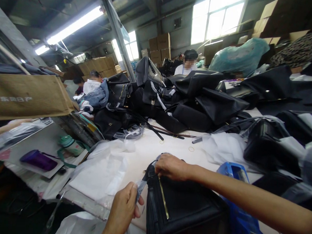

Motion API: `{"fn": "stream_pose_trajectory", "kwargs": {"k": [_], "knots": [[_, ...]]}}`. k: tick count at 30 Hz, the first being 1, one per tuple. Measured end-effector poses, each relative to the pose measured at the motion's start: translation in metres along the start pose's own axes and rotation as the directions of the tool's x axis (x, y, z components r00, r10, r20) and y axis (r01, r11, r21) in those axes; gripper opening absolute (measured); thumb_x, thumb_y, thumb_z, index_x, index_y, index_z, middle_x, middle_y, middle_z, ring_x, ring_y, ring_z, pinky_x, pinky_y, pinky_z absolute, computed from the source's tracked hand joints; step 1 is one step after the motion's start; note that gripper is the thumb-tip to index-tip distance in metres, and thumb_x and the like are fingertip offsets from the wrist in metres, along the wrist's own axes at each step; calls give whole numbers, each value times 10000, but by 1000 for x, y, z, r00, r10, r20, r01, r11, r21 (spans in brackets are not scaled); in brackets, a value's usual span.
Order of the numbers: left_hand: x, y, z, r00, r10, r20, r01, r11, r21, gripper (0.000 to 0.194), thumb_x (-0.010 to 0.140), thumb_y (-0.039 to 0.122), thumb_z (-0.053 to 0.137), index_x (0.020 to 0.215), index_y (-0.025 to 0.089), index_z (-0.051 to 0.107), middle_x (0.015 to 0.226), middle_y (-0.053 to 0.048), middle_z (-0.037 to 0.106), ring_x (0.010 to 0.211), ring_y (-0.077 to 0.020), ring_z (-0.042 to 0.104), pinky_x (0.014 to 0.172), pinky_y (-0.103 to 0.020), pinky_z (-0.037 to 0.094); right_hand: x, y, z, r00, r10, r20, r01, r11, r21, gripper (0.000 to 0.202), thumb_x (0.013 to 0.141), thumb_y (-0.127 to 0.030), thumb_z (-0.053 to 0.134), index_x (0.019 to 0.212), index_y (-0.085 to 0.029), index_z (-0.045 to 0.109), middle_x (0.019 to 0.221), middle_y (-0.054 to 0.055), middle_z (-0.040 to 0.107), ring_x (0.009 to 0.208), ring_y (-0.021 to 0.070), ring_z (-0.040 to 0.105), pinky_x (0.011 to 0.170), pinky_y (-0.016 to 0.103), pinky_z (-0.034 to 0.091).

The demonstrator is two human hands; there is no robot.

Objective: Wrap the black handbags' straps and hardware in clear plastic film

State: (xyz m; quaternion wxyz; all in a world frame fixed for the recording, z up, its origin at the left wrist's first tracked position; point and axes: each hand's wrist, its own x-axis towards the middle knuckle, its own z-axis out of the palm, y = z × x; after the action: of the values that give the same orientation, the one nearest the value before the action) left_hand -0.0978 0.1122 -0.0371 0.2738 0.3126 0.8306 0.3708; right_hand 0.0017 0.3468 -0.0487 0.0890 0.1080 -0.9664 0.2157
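A black bag [188,206] with a gold zipper [163,197] lies on the white table in front of me. My right hand [172,166] reaches across its top, fingers closed on a black strap [151,171] at the bag's upper left corner. Left of the bag, my left hand [126,202] pinches a clear plastic strip [141,189] that runs up toward that strap. Whether the strip is wrapped around the strap, I cannot tell. Beside the bag, partly behind my right forearm, stands a blue tape dispenser [241,222].
Piled black bags [195,117] fill the table's far side, with more at right. White sheets [97,176] lie at left; crumpled white wrapping [226,147] is at right. A purple bottle [40,160] and green bottle [72,144] rest on a side shelf. Other people sit beyond the pile.
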Motion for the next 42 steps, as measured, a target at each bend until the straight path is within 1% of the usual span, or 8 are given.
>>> {"fn": "stream_pose_trajectory", "kwargs": {"k": [4,9,14,20,26,30,37,42], "knots": [[2,-4,1,1000,24,3,-23,999,-36,409,930,526,328,764,211,527,446,22,573,353,-126,496,396,-207,359,7,1,0,997,-56,-48,49,988,-144,136,840,-141,520,944,-176,600,838,41,637,830,185,516,893,341,345],[3,0,0,998,6,-55,-11,997,-75,329,901,527,399,949,214,489,734,-28,710,371,-119,538,383,-228,390,11,-8,-22,990,-139,-35,117,925,-362,170,840,-118,473,967,-176,570,819,62,612,832,211,498,989,415,269],[10,-3,2,998,-15,-59,6,989,-150,304,900,501,418,854,206,476,790,-57,724,436,-144,608,435,-263,466,13,-1,-36,988,-154,9,150,952,-268,237,797,-150,530,1016,-217,592,792,38,610,762,202,490,839,362,326],[15,0,1,998,-67,8,65,918,-391,288,870,460,512,811,179,535,813,-72,736,550,-152,641,544,-274,491,17,11,-41,978,-207,33,209,954,-214,180,845,-166,520,992,-214,612,812,43,610,786,199,487,785,342,314],[18,13,7,985,-144,95,173,846,-505,265,826,434,566,759,183,517,753,-59,725,554,-151,625,539,-268,478,18,-8,-24,954,-297,-38,267,901,-341,181,965,-225,416,989,-193,592,834,48,581,822,201,447,828,349,317],[21,15,12,980,-162,114,197,848,-491,243,836,419,548,764,196,482,708,-48,719,551,-158,631,528,-265,472,17,-25,-8,934,-355,-37,319,879,-355,227,986,-189,350,909,-148,560,836,56,568,819,193,445,854,342,316],[27,16,11,980,-176,97,200,869,-452,234,823,403,553,755,197,466,675,-54,718,528,-160,632,500,-261,466,3,12,0,990,-117,-73,98,971,-220,117,909,-219,488,972,-158,565,873,64,594,860,210,457,819,344,340],[42,7,14,977,-201,72,212,887,-410,229,813,400,539,729,201,462,652,-59,719,510,-177,647,486,-273,474,10,8,2,981,-182,-67,157,949,-274,122,920,-212,458,902,-154,564,873,68,583,843,211,446,833,350,337]]}}
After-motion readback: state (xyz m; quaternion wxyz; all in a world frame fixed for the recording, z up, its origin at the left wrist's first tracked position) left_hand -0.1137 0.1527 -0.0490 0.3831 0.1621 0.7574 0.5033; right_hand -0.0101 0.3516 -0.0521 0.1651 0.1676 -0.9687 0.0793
